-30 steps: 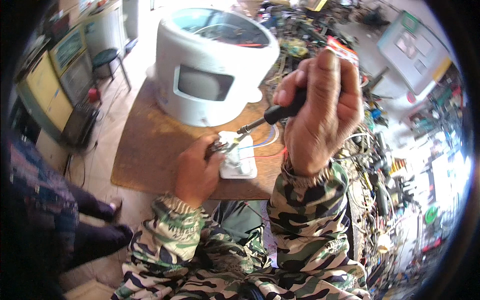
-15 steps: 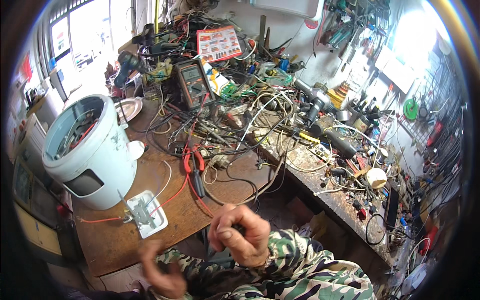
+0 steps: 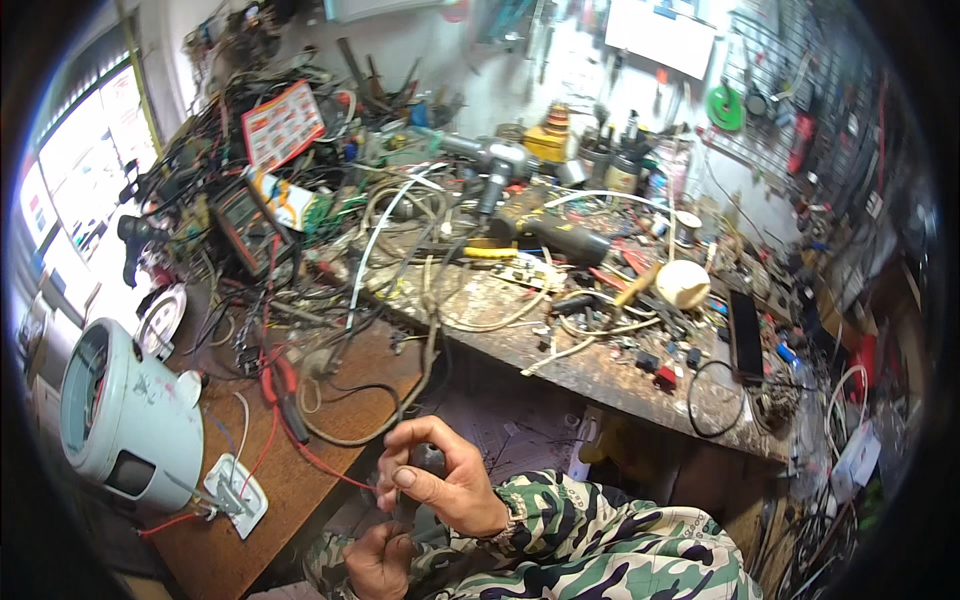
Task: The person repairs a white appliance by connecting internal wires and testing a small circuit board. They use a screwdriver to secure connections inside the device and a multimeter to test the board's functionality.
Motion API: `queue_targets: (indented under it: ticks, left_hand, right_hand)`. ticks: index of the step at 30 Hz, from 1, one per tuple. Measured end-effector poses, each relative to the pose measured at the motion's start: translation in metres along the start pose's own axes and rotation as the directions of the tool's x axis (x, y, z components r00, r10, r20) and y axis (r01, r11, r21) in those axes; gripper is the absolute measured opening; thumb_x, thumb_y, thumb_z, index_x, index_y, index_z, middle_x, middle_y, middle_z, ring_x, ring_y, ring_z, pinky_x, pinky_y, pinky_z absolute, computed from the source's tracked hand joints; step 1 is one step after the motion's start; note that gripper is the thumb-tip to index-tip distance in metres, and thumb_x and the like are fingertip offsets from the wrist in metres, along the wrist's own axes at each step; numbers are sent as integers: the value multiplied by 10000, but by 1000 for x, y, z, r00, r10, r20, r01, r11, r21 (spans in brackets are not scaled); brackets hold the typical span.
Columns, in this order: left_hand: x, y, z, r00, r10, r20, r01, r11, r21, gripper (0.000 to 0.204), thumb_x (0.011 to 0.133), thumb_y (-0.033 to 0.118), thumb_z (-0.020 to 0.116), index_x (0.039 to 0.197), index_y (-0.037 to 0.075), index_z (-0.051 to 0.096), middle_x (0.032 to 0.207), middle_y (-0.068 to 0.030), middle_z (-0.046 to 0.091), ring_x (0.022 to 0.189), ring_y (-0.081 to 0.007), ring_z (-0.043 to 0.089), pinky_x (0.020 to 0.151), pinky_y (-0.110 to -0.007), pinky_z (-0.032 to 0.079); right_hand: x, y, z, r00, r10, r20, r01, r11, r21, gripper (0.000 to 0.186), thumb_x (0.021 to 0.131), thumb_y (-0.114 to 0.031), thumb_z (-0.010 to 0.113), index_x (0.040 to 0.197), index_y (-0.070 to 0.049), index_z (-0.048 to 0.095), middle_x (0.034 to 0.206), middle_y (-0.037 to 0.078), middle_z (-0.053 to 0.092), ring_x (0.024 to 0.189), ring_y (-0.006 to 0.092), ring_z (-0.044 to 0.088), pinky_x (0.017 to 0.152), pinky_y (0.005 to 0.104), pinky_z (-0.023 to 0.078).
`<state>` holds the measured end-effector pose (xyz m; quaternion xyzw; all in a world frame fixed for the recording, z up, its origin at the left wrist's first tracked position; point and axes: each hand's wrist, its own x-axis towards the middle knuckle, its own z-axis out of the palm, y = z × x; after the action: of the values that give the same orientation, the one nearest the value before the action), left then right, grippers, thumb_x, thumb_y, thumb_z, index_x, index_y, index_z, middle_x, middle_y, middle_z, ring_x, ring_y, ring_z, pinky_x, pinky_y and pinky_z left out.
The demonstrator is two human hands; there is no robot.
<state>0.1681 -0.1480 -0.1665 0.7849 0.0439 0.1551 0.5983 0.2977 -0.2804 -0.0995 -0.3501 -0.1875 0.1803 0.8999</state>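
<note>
Low in the middle, my right hand is closed round a dark, rounded, handle-like piece, its thumb and fingers curled about the sides. Just below it, my left hand has its fingers bent in and pressed together; what they hold, if anything, is hidden. Left of my hands, a white tray with metal parts and wires lies on the brown wooden table. Beside it stands a pale blue cylindrical housing. Red-handled pliers and a red wire lie nearby.
A multimeter leans in a heap of cables at the back left. The worn workbench holds a heat gun, a white round cup, a black phone-like slab and loose parts. A gap separates table and bench.
The view has swung to the right. My left hand, blurred and apart before, is now close under my right hand. More of the dark piece shows in my right hand.
</note>
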Motion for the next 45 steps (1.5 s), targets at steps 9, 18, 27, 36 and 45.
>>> queue_targets:
  ticks: [9, 18, 27, 36, 45]
  left_hand:
    - [36, 53, 53, 848, 394, 354, -492, 834, 249, 246, 1057, 205, 529, 991, 49, 707, 661, -143, 635, 538, -264, 622, 525, -385, 485]
    - [31, 8, 49, 883, -229, 410, 259, 966, -19, 245, 1081, 191, 536, 967, 20, 668, 692, 27, 571, 622, -54, 478, 567, -251, 395]
    - [42, -48, 80, 781, -292, 552, 390, 918, -67, 289, 1097, 267, 522, 937, 65, 652, 666, 63, 502, 564, -42, 399, 517, -235, 316]
    - [44, -34, 90, 774, -383, 505, 414, 909, 54, 301, 1092, 243, 511, 877, 70, 631, 666, 52, 479, 568, -63, 380, 521, -263, 316]
    - [48, -37, 108, 690, -503, 521, 561, 826, 55, 354, 1087, 271, 516, 778, 102, 543, 657, 51, 459, 582, -61, 378, 527, -267, 316]
  right_hand:
    - [-35, -98, -37, 906, -332, -262, 349, 937, 21, 306, 1038, -344, 633, 914, -84, 529, 678, 8, 499, 476, 96, 448, 400, 266, 360]
    - [-58, -345, -61, 604, -795, 61, 202, 79, -976, 208, 991, -204, 697, 951, -14, 622, 693, -7, 573, 511, 74, 511, 468, 245, 414]
    - [-73, -484, -250, 732, -604, -315, -628, -418, -657, 167, 775, -112, 774, 917, -24, 754, 816, 205, 732, 815, 279, 741, 758, 415, 546]
    - [-36, -459, -330, 847, -417, -329, -511, -468, -722, 202, 759, -99, 776, 939, -22, 727, 872, 245, 705, 912, 421, 706, 791, 462, 528]
    - [-36, -450, -355, 878, -426, -218, -442, -550, -708, 225, 792, -103, 789, 983, -3, 723, 824, 233, 704, 873, 409, 707, 761, 434, 526]
